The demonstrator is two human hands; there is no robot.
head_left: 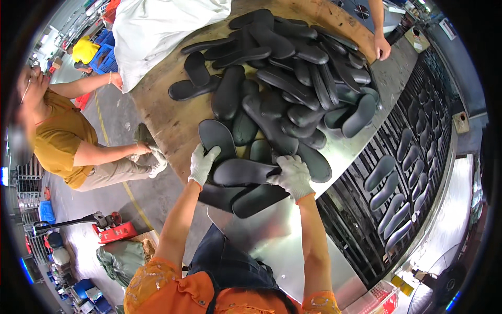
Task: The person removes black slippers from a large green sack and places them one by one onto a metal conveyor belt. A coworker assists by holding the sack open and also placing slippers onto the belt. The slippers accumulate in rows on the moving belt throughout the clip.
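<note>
A big pile of black shoe soles point(285, 86) lies heaped on the worktable point(162, 104). Both my hands wear whitish knitted gloves. My left hand point(203, 165) closes on the lower end of a dark shoe sole point(217, 137) that stands tilted at the pile's near left, thumb across its face. Another sole point(243, 171) lies crosswise between my hands, and my right hand point(292, 177) grips its right end. More soles point(260, 200) lie below it at the table's near edge. The underside fingers of both hands are hidden.
On the right, a slatted conveyor point(345, 220) carries rows of soles point(384, 191). At the left a person in a mustard shirt point(65, 152) holds a white sack point(162, 36). Another person's hand point(382, 47) rests at the table's far right. A red pallet jack point(117, 232) stands lower left.
</note>
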